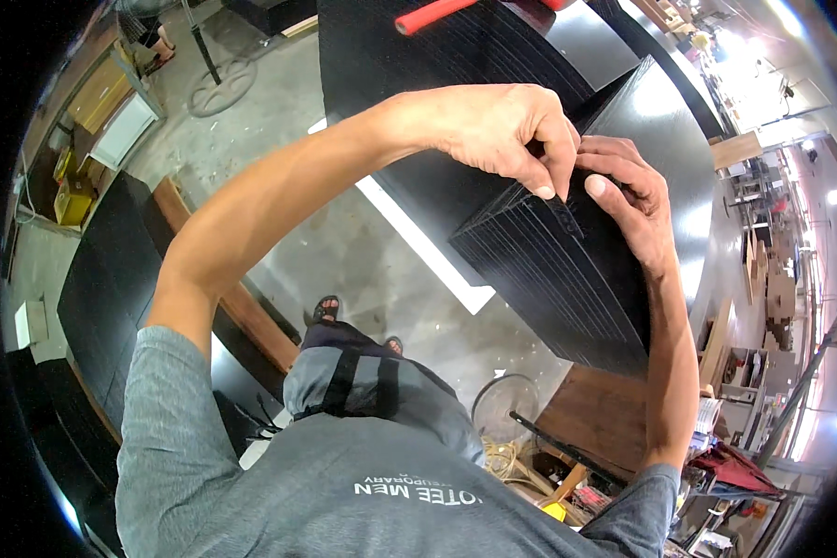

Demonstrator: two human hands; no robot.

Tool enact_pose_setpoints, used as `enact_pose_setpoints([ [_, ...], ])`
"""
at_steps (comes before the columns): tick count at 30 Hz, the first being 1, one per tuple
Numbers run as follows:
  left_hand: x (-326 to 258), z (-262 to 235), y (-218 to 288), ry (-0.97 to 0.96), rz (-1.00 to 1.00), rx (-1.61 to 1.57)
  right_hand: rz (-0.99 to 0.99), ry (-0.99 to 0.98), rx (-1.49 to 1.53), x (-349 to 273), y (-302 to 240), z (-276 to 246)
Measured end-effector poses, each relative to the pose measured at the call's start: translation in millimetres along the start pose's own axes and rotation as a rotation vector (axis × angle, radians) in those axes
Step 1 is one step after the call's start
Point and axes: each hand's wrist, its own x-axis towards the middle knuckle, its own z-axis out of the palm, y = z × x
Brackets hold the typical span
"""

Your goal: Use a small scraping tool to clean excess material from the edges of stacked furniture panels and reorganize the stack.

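A stack of black boards [539, 265] with layered edges stands in front of me, to the right. Over its upper corner my left hand [516, 135] is closed, thumb and forefinger pinched together at the dark surface. Whatever lies between those fingertips is too small to make out. My right hand [637, 191] is beside it, over the black surface, with the fingers loosely bent and the thumb apart from them. Its fingertips come close to the left hand, and I see nothing held in it. Small rough marks or bits [567, 221] show on the black surface below the pinch.
More black boards [391, 93] are stacked beyond, with a red-handled tool [434, 16] on top. A white strip [428, 246] lies below the stack. Dark panels [112, 279] stand at the left. A brown board [586, 418] and coiled cord [504, 462] are at lower right.
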Motion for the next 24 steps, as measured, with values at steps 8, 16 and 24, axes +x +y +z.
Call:
enact_pose_setpoints([
  [8,2,-6,4,-0.078,0.019,0.152,-0.008,-0.001,-0.003,2,-2,-1],
  [16,6,-11,-12,-0.118,-0.072,-0.095,-0.020,0.005,-0.034,5,0,-1],
  [24,8,-8,6,-0.198,-0.007,0.199,-0.035,0.035,-0.125,5,-4,0],
])
